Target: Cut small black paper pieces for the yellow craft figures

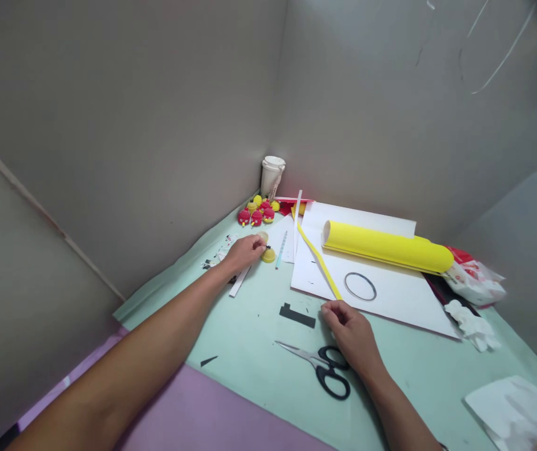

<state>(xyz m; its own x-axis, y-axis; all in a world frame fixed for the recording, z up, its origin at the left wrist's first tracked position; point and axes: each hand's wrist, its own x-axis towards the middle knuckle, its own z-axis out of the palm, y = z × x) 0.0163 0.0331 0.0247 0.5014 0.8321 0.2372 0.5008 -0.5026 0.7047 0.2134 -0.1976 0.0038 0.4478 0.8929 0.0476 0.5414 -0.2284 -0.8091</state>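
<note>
My left hand (247,252) reaches far across the table, its fingers closed in a pinch at the black-tipped top of a small yellow round piece (269,255). Just behind those fingers is a pale round piece (263,237). Several red and yellow round figures (256,217) sit in a cluster beyond. My right hand (347,327) rests on the table with curled, closed fingers; whatever lies between them, if anything, is hidden. Beside it are black-handled scissors (318,363), slightly spread, and a black paper piece (297,316). A yellow strip (319,260) ends near its fingertips.
A yellow roll (385,248) and a grey ring (360,286) lie on white sheets (306,275). A lidded white cup (272,175) stands in the corner. A pencil (281,250), white strips, crumpled tissue (472,326) and a plastic packet (475,279) are around. Grey walls close in behind.
</note>
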